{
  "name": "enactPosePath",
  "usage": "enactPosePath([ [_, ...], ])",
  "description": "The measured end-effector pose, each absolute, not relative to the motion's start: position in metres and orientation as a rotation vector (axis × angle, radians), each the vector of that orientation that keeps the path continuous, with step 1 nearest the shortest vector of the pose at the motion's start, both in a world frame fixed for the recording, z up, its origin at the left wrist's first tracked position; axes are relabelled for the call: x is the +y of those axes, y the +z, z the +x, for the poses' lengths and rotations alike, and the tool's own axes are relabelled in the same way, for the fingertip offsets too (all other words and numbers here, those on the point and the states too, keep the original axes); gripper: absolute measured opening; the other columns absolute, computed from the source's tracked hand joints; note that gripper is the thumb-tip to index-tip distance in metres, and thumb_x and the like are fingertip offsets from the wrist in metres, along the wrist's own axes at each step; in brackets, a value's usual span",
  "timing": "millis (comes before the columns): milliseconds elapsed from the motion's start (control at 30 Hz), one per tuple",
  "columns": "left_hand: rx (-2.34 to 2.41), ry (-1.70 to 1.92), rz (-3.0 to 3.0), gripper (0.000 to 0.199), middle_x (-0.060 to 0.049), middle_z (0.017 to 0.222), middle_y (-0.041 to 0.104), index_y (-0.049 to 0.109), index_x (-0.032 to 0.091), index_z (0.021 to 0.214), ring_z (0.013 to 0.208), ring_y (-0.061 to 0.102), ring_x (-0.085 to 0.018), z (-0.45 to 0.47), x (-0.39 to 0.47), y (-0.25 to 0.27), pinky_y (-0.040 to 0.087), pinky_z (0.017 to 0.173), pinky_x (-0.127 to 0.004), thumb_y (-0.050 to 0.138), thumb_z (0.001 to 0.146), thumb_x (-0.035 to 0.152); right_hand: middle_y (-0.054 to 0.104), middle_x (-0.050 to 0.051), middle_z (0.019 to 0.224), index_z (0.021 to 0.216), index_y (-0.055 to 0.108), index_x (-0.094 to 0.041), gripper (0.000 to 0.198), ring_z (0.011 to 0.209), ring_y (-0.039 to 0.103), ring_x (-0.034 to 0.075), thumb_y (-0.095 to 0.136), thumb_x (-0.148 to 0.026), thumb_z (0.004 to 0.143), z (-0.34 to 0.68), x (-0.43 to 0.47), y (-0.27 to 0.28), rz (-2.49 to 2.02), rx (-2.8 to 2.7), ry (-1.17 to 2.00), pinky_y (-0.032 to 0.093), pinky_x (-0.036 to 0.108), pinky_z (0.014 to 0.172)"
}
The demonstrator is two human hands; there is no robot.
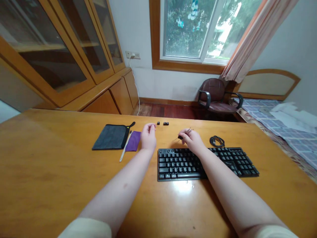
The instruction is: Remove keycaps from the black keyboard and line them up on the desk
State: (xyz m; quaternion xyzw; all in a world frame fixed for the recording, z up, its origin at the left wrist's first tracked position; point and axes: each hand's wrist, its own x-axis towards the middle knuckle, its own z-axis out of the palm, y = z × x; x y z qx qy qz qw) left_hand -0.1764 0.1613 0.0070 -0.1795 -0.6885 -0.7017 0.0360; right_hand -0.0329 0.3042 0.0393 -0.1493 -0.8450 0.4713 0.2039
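A black keyboard (183, 164) lies on the desk, its right part crossed by my right forearm. Above its top edge, my right hand (192, 140) is closed around a small tool with a black body and thin wires (180, 137), apparently a wire keycap puller. My left hand (148, 137) is off the keyboard's upper left corner with fingers curled together; what they hold, if anything, is hidden. Just beyond its fingertips sits a loose black keycap (158, 123), with a pair of keycaps (165, 123) to the right.
Left of my left hand are a purple cloth (133, 141), a white-handled brush (125, 147) and a grey cloth (109, 136) with black edging. A coiled black cable (217, 141) rests behind the keyboard. Past the wooden desk (61, 172) stands an office chair (214, 96).
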Motion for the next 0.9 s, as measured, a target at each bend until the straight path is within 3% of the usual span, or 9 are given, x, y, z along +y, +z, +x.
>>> enactPosePath([
  [167, -2.481, -1.567, -1.243, 0.022, -0.006, 0.101, 0.063, 0.058, 0.019, 0.102, 0.090, 0.058, -0.019, -0.100, 0.143, 0.020, 0.046, 0.083, -0.034, 0.051, 0.082, 0.026, 0.057, 0.000, 0.055, 0.072, 0.059, -0.017, 0.024, 0.056, 0.055, 0.014, 0.045, -0.031, 0.085, -0.027, 0.306, 0.032, -0.297, -2.445, 1.076, 0.042, 0.025, 0.059],
  [267, -2.534, -1.121, -1.454, 0.035, -0.009, 0.117, 0.058, 0.051, 0.018, 0.116, 0.107, 0.052, -0.024, -0.081, 0.141, 0.021, 0.041, 0.093, -0.041, 0.051, 0.083, 0.028, 0.062, 0.004, 0.067, 0.072, 0.058, -0.017, 0.024, 0.066, 0.058, 0.016, 0.043, -0.029, 0.086, -0.029, 0.304, 0.028, -0.241, -2.475, 0.982, 0.044, 0.027, 0.065],
  [367, -2.514, -0.882, -1.528, 0.040, -0.011, 0.122, 0.055, 0.046, 0.016, 0.121, 0.111, 0.049, -0.026, -0.076, 0.144, 0.017, 0.039, 0.094, -0.043, 0.051, 0.083, 0.029, 0.065, 0.006, 0.073, 0.072, 0.058, -0.017, 0.024, 0.070, 0.059, 0.017, 0.043, -0.028, 0.087, -0.029, 0.302, 0.022, -0.249, -2.491, 0.912, 0.045, 0.028, 0.068],
  [533, -2.582, -0.792, -1.548, 0.040, -0.011, 0.118, 0.057, 0.046, 0.016, 0.120, 0.108, 0.050, -0.026, -0.077, 0.147, 0.010, 0.040, 0.092, -0.040, 0.052, 0.083, 0.029, 0.065, 0.005, 0.073, 0.072, 0.058, -0.018, 0.021, 0.070, 0.060, 0.017, 0.046, -0.027, 0.087, -0.030, 0.302, 0.019, -0.189, -2.513, 0.863, 0.045, 0.028, 0.067],
  [900, -2.746, -0.713, -1.571, 0.026, -0.009, 0.095, 0.065, 0.062, 0.017, 0.097, 0.092, 0.057, -0.025, -0.085, 0.150, 0.013, 0.043, 0.081, -0.037, 0.047, 0.085, 0.034, 0.061, 0.001, 0.062, 0.066, 0.059, -0.017, 0.023, 0.058, 0.056, 0.012, 0.058, -0.035, 0.081, -0.027, 0.299, 0.019, 0.038, -2.691, 0.964, 0.042, 0.023, 0.060],
])
